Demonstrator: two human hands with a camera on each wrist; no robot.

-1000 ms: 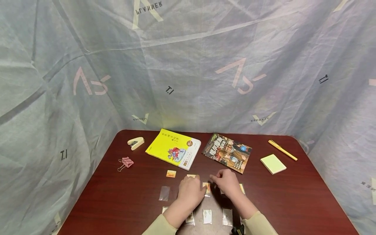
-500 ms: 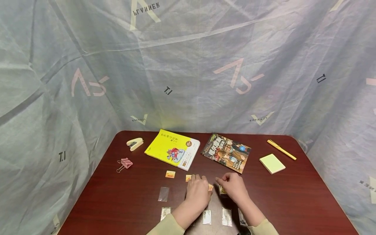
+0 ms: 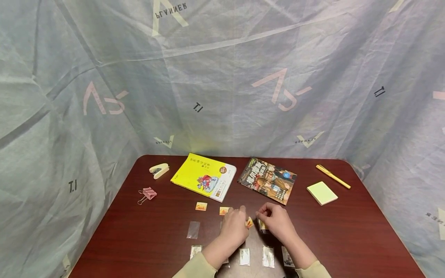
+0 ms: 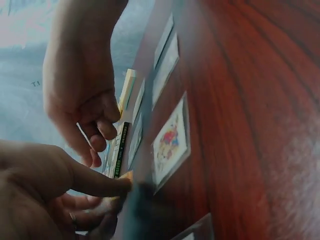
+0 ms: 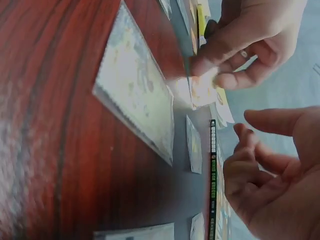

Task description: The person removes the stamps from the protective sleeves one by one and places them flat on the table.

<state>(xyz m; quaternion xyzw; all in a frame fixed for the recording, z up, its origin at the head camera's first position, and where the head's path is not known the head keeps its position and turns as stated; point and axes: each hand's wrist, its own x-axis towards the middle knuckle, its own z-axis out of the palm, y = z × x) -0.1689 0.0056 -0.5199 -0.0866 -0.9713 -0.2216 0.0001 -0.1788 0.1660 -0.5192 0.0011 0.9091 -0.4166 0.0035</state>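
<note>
My left hand (image 3: 234,227) pinches a small orange-and-yellow stamp-like picture card (image 3: 249,222) between thumb and finger, its face showing in the right wrist view, tilted up off the table. To its right, my right hand (image 3: 277,222) hovers with loosely bent fingers, thumb and forefinger apart and nothing between them. Another yellowish card (image 3: 262,224) lies partly hidden below it. Two similar loose cards, one at far left (image 3: 201,206) and one just behind my left hand (image 3: 224,211), lie on the table. A clear plastic sleeve (image 3: 193,230) lies flat at the left.
Several sleeved picture cards (image 3: 268,256) form a row along the near side, partly covered by my forearms. Behind are a yellow book (image 3: 203,173) and a dark comic-style book (image 3: 267,179). A stapler (image 3: 159,170), pink binder clip (image 3: 149,193), sticky notes (image 3: 322,193) and yellow pen (image 3: 333,176) flank them.
My left hand has shifted right onto the middle card and now lifts it at a tilt. My right hand has moved slightly right, and the view has drifted a little.
</note>
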